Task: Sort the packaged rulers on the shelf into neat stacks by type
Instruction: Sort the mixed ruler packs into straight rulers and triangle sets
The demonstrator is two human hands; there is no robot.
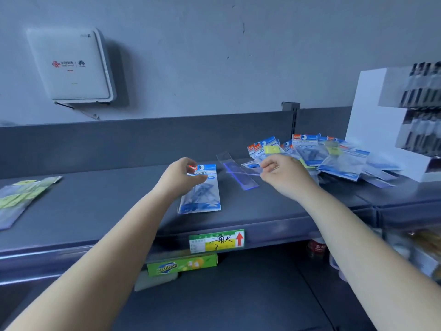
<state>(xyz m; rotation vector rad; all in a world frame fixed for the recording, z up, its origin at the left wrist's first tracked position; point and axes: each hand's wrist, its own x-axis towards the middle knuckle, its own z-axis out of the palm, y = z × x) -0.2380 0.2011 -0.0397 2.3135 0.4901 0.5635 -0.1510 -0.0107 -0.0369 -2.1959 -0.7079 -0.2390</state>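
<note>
Head view: a person faces a grey shelf (95,206) from just in front, both forearms reaching over its front edge.
Left hand (181,175): the grip is curled on the top card of a blue "Geometric" packet (200,194), which lies flat and alone near the middle of the shelf.
Right hand (284,173): the grip is narrow, fingertips pinching the near end of a clear ruler sleeve (250,172) just beside the loose heap.
Loose ruler: a clear sleeved ruler with a blue edge (241,175) lies slantwise between the two hands, apart from the single packet.
Unsorted heap (334,156): many blue-carded packets, with a few yellow-tagged ones among them, overlap at random on the right of the shelf, against a white display box (372,120).
Left-end group (19,199): several yellow-tagged packets lie fanned at the far left of the shelf, roughly together but not squared.
Shelf label (216,241): a green and yellow price tag with a red arrow sits on the front lip.
Progress, as a judgement: early; one blue packet starts a stack, the yellow group is begun, and most of the heap is left to sort and square up.
</note>
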